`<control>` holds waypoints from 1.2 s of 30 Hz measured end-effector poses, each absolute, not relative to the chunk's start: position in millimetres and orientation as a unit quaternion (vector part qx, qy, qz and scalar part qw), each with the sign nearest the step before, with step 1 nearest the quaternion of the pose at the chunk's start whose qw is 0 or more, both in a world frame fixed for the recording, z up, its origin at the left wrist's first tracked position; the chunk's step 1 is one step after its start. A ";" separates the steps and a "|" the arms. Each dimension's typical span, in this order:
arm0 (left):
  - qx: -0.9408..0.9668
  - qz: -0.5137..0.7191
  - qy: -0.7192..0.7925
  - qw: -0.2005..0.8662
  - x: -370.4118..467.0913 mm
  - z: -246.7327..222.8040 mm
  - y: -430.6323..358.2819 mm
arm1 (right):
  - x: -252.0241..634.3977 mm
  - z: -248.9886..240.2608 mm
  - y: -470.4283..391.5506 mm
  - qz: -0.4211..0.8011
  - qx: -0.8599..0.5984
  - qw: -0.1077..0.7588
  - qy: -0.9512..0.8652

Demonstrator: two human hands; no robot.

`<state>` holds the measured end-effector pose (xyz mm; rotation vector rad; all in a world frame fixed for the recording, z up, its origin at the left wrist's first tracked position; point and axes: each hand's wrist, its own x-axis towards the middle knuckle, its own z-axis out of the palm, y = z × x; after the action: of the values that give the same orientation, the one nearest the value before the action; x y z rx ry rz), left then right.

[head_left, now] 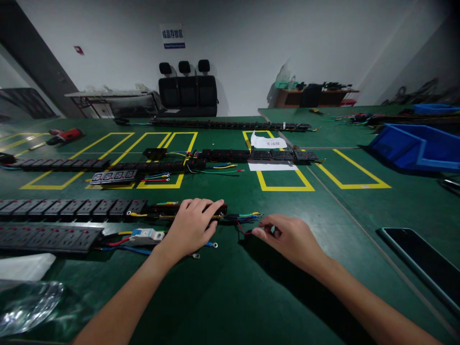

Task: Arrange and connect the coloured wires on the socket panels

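The green desk [219, 306], marked with yellow outlines [287, 189], carries black socket strips [68, 208] in rows roughly along its far edge, a red power drill [68, 136] toward the left edge, a blue bin [413, 146] toward the right, and a phone [420, 258] nearer the near edge.

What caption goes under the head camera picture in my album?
At a green table, the left hand rests on a dark strip, the right hand beside coloured wires.

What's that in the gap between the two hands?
The head view shows the end of a dark strip by the left hand, then yellow, green and blue wires, and a thin red wire curving toward the right hand.
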<state>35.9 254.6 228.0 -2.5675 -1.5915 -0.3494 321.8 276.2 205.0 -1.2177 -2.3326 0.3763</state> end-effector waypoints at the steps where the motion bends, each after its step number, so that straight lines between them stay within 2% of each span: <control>1: -0.843 -0.115 -0.522 0.051 36.0 227.9 254.8 | 321.9 203.9 276.2 0.135 -0.444 0.233 -0.854; 17: -0.844 -0.122 -0.519 0.060 34.9 226.4 255.3 | 321.5 199.6 274.9 0.140 -0.386 0.199 -0.890; 36: -0.844 -0.121 -0.518 0.061 35.7 225.9 255.4 | 321.8 202.8 273.8 0.137 -0.350 0.208 -0.903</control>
<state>35.7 255.4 225.9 -2.5546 -1.5682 -0.3659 321.8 273.8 202.8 -0.9741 -2.5135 0.3817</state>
